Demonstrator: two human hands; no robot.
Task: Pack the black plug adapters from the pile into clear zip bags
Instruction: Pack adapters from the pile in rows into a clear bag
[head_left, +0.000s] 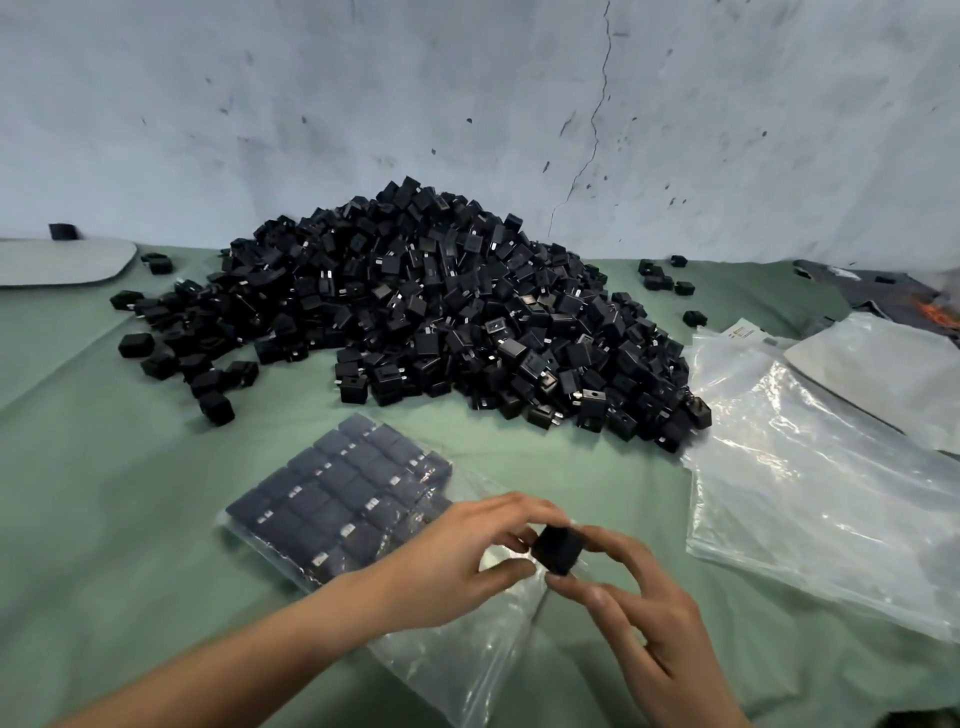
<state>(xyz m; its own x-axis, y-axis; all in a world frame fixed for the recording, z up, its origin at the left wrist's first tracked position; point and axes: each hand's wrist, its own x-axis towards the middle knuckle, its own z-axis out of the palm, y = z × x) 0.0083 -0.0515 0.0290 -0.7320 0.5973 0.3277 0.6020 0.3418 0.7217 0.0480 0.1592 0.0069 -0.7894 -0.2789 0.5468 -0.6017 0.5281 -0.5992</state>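
Your left hand and right hand, fingers curled, together pinch one black plug adapter at lower centre, over the part-filled clear zip bag; the pile lies at centre, and the empty bags at right bear a label too small to read.

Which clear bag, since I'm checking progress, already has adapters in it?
The bag nearest the left hand: rows of black adapters fill it. The stacked bags at right lie flat and empty.
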